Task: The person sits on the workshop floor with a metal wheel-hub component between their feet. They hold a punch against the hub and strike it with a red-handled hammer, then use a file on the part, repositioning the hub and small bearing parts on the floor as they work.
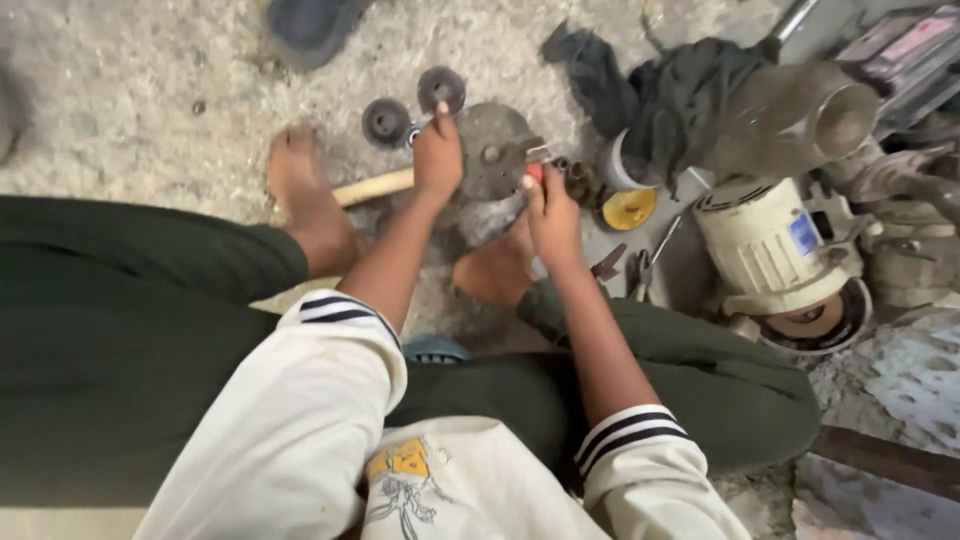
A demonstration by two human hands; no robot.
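The disc (492, 152), a round, grey, rust-dulled metal plate with a small hub at its centre and a short stub at its right edge, stood on the concrete floor (150, 100) between the person's bare feet. The left hand (438, 155) lay against the disc's left rim, fingers closed over the edge, with a pale wooden handle (372, 187) running out leftward beneath the wrist. Two dark rubber wheels (386, 122) sat on the floor just above and left of that hand. The right hand (548, 215) was at the disc's lower right edge, fingers curled shut around a small red-tipped tool (535, 172) whose end touched the disc; the tool's working end could not be made out. Just right of the disc lay a cluster of short brown tubes (578, 182), then a white cup (620, 160) and a yellow lid (629, 208). Pliers (640, 270) rested on the floor near the right forearm. Dark rags (670, 95) were heaped above. Further right stood a cream motor housing (770, 245) bearing a small blue rectangular label (804, 232) on its upper right side. A flat box with a pink and white panel (905, 45) lay at the top right corner.
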